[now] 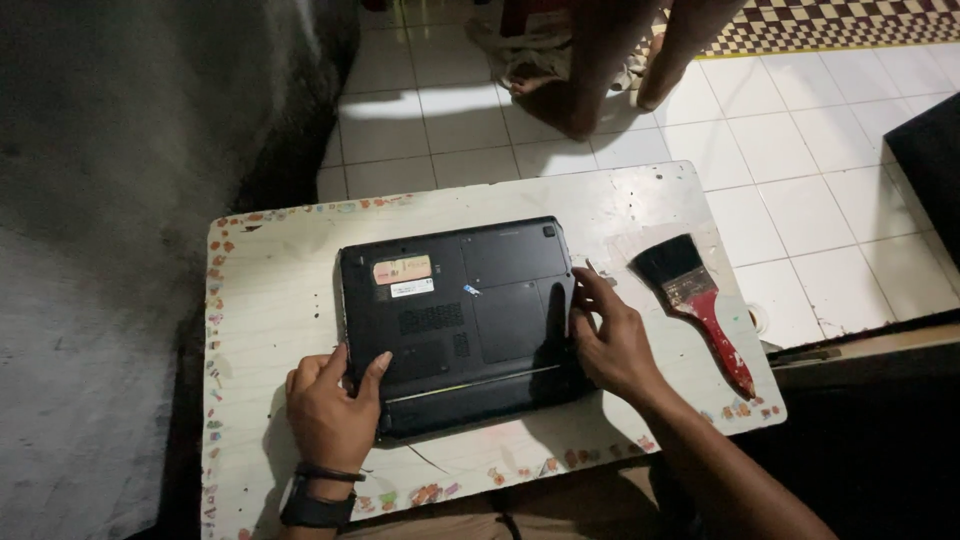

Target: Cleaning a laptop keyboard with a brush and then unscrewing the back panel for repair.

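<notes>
Centred on small white table (270, 300): black laptop (460, 320), underside up, long axis running l-to-r, slightly skewed. Left hand (330, 405) clamped over near-left corner, thumb on top. Right hand (610, 335) at right edge, fingers half-curled, tips pressing the side, nothing held. Room left of laptop; red-handled brush (695, 300) lying just right of it, near table edge.

A black laptop (460, 320), underside up, is marked by a pale orange sticker and a white one near its far left corner. The cream table (270, 290) is edged with small orange and green printed figures. Near its right edge, a paintbrush (695, 300) is seen with black bristles and a red handle. White floor tiles (800, 150) are bordered by a checkered strip.
</notes>
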